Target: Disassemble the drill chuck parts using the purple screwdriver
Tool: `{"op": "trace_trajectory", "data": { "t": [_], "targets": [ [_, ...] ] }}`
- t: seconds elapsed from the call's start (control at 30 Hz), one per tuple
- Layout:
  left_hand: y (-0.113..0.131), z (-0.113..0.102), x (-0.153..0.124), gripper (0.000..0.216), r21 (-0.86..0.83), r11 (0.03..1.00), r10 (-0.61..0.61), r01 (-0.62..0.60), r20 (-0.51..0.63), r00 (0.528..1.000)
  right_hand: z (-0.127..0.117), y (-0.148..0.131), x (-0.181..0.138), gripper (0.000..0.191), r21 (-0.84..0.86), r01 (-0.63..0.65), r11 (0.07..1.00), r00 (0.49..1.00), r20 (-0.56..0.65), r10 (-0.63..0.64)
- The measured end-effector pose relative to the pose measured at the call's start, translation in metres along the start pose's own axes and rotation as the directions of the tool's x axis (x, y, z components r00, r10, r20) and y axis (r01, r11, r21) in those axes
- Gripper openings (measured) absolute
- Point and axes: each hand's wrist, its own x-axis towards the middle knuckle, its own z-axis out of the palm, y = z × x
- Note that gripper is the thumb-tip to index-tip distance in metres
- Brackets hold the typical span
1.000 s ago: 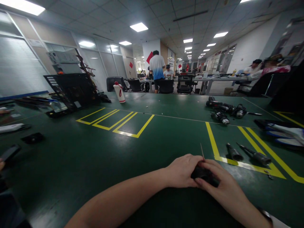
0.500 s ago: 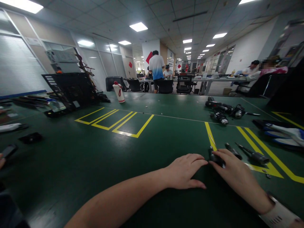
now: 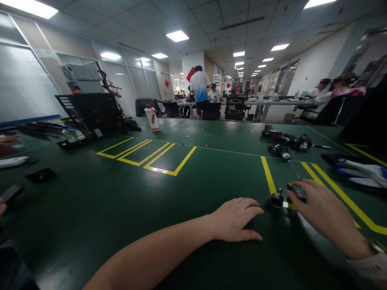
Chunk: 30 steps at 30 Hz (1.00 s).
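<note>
My left hand (image 3: 237, 219) lies palm down on the green tabletop (image 3: 181, 193), fingers stretched out and nothing in it. To its right, my right hand (image 3: 320, 209) has thumb and fingers closed around a dark cylindrical part (image 3: 297, 192). A thin metal shaft (image 3: 294, 170) points up and away beyond those fingers; whether it belongs to the same part I cannot tell. Between the two hands stands a dark metal part with a round cup-like end (image 3: 276, 199), apart from both. My right hand covers the area beyond it.
Several dark power tools (image 3: 286, 143) lie at the back right, with blue-white gloves (image 3: 359, 171) nearby. Yellow tape (image 3: 160, 171) marks the table. A white tumbler (image 3: 152, 118) stands far back; a black frame (image 3: 90, 117) leans at left. Another person's hand (image 3: 2, 207) holds a phone.
My right hand has moved right, and the thin shaft with it. The cup-ended part that was under its fingers now stands uncovered. My left hand stays put.
</note>
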Motion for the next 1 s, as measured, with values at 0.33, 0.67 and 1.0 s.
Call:
{"op": "trace_trajectory", "data": {
  "t": [0.33,0.67,1.0],
  "targets": [
    [0.001,-0.001,0.000,0.056,0.004,1.000,0.000,0.000,0.011,1.000,0.026,0.028,0.001,0.041,0.081,-0.138,0.987,0.974,0.189,0.121],
    [-0.001,0.001,-0.001,0.052,0.033,0.998,0.045,-0.044,-0.036,0.998,-0.007,0.012,0.011,0.042,0.240,-0.277,0.930,0.955,0.174,0.239],
    [-0.005,0.013,-0.007,0.051,0.027,1.000,0.021,-0.011,-0.376,0.926,-0.019,-0.086,-0.023,0.046,0.743,-0.485,0.462,0.872,0.452,0.188]
  ]
}}
